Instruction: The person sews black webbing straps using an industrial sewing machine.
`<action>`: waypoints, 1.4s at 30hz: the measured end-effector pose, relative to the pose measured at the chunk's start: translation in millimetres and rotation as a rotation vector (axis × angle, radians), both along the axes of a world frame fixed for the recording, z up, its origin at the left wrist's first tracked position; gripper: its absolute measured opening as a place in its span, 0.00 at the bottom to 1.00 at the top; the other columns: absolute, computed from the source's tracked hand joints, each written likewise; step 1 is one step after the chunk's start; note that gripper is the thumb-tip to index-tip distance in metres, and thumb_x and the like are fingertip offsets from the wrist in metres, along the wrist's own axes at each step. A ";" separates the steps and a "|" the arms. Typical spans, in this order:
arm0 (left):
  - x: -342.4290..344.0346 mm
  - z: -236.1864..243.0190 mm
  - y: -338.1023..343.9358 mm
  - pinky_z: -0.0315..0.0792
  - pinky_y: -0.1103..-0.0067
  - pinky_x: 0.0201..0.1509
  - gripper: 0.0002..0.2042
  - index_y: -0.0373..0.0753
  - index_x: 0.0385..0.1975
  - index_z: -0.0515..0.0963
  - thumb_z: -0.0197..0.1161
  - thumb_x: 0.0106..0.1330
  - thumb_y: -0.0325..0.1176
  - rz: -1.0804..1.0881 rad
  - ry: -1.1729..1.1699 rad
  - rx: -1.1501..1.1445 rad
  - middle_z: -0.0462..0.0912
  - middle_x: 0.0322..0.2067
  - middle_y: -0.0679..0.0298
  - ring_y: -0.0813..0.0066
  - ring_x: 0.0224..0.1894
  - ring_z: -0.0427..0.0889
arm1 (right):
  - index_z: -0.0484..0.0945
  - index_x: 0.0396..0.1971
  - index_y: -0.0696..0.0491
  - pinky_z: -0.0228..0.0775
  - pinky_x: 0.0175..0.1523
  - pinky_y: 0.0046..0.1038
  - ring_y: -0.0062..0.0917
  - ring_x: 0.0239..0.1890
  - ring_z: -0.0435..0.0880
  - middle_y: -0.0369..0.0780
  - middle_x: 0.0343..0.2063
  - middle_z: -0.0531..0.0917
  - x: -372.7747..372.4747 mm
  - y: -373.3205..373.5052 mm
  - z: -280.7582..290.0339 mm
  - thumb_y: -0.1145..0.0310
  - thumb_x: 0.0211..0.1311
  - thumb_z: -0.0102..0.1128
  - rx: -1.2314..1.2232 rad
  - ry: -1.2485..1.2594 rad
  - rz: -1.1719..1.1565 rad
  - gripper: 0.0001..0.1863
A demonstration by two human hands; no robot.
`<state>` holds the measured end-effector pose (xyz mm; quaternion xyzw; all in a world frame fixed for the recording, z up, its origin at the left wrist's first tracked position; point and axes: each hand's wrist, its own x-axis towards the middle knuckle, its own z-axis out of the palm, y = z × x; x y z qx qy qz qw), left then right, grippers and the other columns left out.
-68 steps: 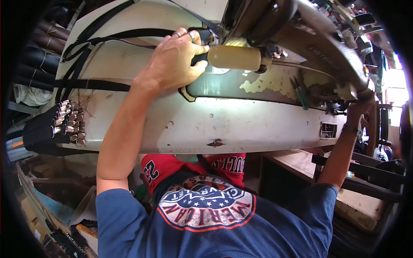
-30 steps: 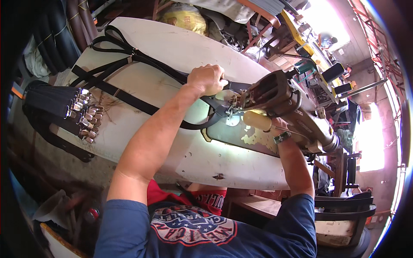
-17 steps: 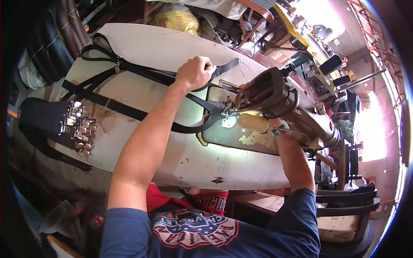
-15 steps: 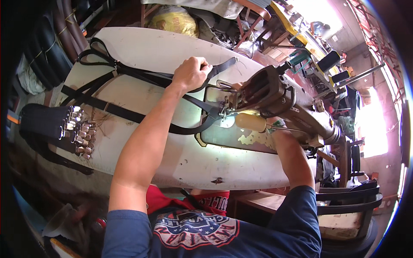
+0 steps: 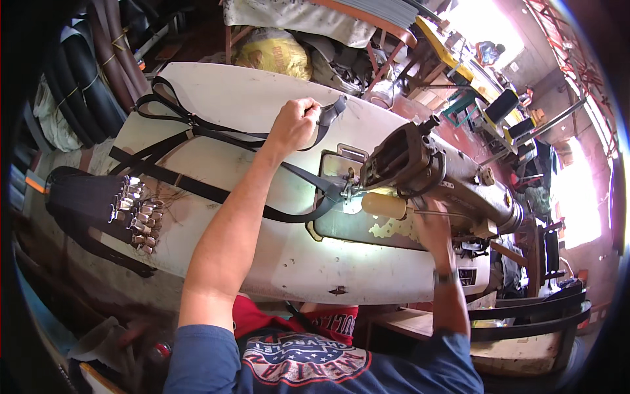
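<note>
The left hand [image 5: 294, 130] curls around a black strap [image 5: 333, 113], whose end juts past the fist; the right hand [image 5: 431, 222] reaches in beside the sewing machine [image 5: 453, 190], its grip hidden, so I cannot tell. A strap loop [image 5: 303, 216] lies by the needle; an uneven tug could twist it. The white tabletop [image 5: 275, 257] offers room toward its near edge; clipped straps [image 5: 88, 203] crowd the left

Left hand [image 5: 294, 128], one, 12 o'clock; right hand [image 5: 430, 224], one, 3 o'clock. Sewing machine [image 5: 453, 190], one, 3 o'clock; tan cylinder [image 5: 384, 205], one. White counter [image 5: 367, 279], one. Yellow sack [image 5: 275, 56], one, near 12. Dark spools [image 5: 503, 107], two, 2 o'clock. Black straps [image 5: 203, 190]: several, tangled, no sure count. Metal clips [image 5: 141, 213], 9 o'clock: likewise.
</note>
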<state>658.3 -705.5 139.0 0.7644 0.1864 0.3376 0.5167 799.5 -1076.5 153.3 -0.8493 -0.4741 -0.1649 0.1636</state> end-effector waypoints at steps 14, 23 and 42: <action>-119.1 147.5 -30.2 0.67 0.67 0.30 0.14 0.32 0.21 0.80 0.61 0.64 0.36 -0.094 -0.139 0.505 0.75 0.14 0.55 0.63 0.19 0.74 | 0.80 0.52 0.60 0.67 0.66 0.45 0.47 0.60 0.79 0.52 0.55 0.81 -183.8 31.9 96.2 0.74 0.60 0.65 0.266 0.080 0.547 0.19; -161.4 168.1 -45.0 0.71 0.73 0.40 0.14 0.36 0.38 0.81 0.66 0.68 0.43 -0.179 -0.356 0.236 0.82 0.27 0.65 0.75 0.31 0.77 | 0.83 0.46 0.59 0.68 0.32 0.19 0.13 0.25 0.77 0.32 0.26 0.82 -179.4 182.0 160.4 0.63 0.74 0.61 0.327 1.002 0.578 0.14; -395.1 333.0 180.9 0.79 0.68 0.51 0.21 0.39 0.50 0.82 0.72 0.59 0.41 0.441 0.192 0.673 0.87 0.43 0.52 0.55 0.42 0.87 | 0.79 0.48 0.57 0.63 0.31 0.14 0.13 0.25 0.71 0.33 0.29 0.80 -243.7 260.5 295.9 0.59 0.76 0.60 0.490 1.034 0.888 0.16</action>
